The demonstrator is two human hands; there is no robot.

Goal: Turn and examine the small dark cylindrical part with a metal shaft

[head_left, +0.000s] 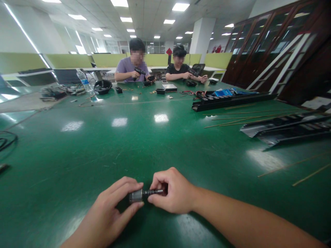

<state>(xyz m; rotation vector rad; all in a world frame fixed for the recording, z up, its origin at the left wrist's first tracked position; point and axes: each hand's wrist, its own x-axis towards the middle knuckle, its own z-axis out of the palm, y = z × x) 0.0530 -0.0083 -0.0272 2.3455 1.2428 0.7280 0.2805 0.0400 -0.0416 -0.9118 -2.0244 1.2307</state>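
A short grey metal cylinder with a dark, ridged shaft [136,196] lies level just above or on the green table [144,144]; its exact kind is unclear. My left hand [113,206] grips the thick cylinder end between thumb and fingers. From the other side, my right hand [173,191] pinches the shaft, its thumb and forefinger curled around the bright tip. The right palm side and part of the tip are hidden. Both hands are close together near the table's front edge, with a small gap between them.
Black metal channels [292,131] and thin brass-coloured rods [232,122] lie at right. Across the table, two people hold power drills [139,71]. Before them are black trays [160,91], small parts and a plastic bottle [84,81]. A black cable [7,141] lies at left.
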